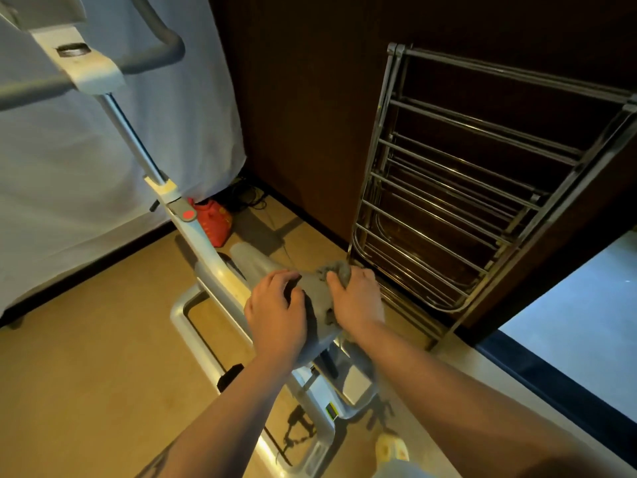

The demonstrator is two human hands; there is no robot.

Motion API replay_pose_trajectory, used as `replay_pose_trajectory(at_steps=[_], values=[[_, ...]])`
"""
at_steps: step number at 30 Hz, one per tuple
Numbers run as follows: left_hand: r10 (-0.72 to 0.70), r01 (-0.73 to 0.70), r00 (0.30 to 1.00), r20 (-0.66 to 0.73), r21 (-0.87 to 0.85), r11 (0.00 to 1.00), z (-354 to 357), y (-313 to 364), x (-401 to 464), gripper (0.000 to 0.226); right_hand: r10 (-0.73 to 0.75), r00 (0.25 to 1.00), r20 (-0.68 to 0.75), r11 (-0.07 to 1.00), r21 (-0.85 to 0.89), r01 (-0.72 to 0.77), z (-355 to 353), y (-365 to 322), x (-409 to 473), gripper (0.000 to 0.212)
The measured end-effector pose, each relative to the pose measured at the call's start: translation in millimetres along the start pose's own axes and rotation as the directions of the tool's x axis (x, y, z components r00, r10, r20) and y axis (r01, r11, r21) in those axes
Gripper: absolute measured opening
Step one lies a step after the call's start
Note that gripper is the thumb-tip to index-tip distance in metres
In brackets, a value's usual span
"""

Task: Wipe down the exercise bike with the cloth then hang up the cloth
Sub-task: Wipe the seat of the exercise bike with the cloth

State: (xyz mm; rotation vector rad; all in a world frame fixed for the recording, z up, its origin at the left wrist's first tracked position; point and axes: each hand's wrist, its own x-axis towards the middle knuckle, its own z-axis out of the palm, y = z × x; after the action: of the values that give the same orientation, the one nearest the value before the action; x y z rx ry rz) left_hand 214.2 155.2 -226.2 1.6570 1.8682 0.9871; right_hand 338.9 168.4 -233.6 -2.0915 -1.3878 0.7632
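The exercise bike (206, 250) runs from its handlebars at the top left down to its grey saddle (319, 298) in the middle. My left hand (277, 308) rests on the saddle's left side with its fingers curled over the top. My right hand (358, 300) grips a bunched grey cloth (336, 270) and presses it on the saddle's right side. Part of the cloth is hidden under that hand.
A folded metal drying rack (458, 188) leans against the dark wooden wall at right. A red container (215, 220) and cables lie on the floor behind the bike. A white sheet (86, 167) hangs at left. The bike's base frame (182, 315) stands on tan floor.
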Motion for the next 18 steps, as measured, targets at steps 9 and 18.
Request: replay_pose_trajectory(at_steps=[9, 18], values=[[0.069, -0.066, 0.991, -0.114, 0.032, 0.997, 7, 1, -3, 0.022, -0.199, 0.954, 0.223, 0.960, -0.150, 0.236, -8, -5, 16, 0.047], [0.011, -0.008, 0.986, -0.167, 0.015, 1.000, 8, 5, -5, 0.025, -0.597, 0.723, 0.348, 0.766, -0.023, 0.643, -14, -8, 22, 0.037]])
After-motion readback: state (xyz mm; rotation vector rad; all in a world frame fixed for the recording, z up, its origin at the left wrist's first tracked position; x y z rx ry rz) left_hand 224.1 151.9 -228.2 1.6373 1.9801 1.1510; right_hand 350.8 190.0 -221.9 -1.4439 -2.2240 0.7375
